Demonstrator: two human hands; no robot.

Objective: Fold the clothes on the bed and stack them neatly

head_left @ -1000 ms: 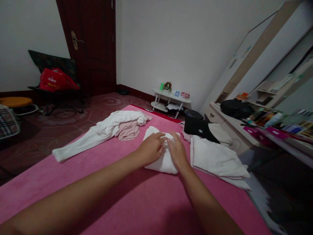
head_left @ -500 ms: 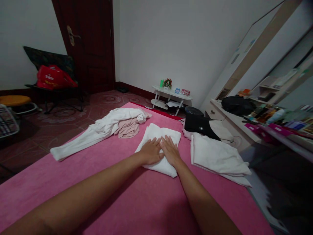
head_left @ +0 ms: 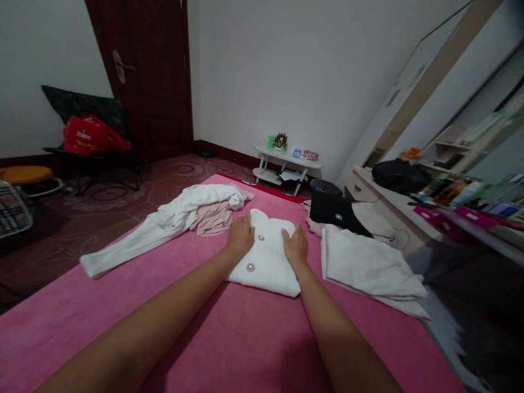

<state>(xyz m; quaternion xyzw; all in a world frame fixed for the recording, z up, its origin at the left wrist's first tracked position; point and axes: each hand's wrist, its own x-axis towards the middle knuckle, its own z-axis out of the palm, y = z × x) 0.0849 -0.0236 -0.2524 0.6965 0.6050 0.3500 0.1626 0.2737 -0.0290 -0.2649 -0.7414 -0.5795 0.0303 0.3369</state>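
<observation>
A white buttoned top (head_left: 270,267), folded into a thick rectangle, lies on the pink bed cover (head_left: 229,338). Two round, shiny buttons show on its upper face. At its left edge is my left hand (head_left: 240,236), fingers closed along the side and thumb towards the cloth. My right hand (head_left: 296,245) grips the opposite edge, its thumb on top and its fingers over the outer side. The fingertips of both hands are partly hidden.
Left of the top lie a crumpled white garment (head_left: 180,210) and a pink cloth (head_left: 213,218). To the right are folded off-white clothes (head_left: 364,262) and a black garment (head_left: 333,210). A cluttered dresser (head_left: 368,180) stands beyond the bed's right edge.
My hands, which lay flat together on the middle of the white top, have moved apart to its left and right edges. The top's buttons now show.
</observation>
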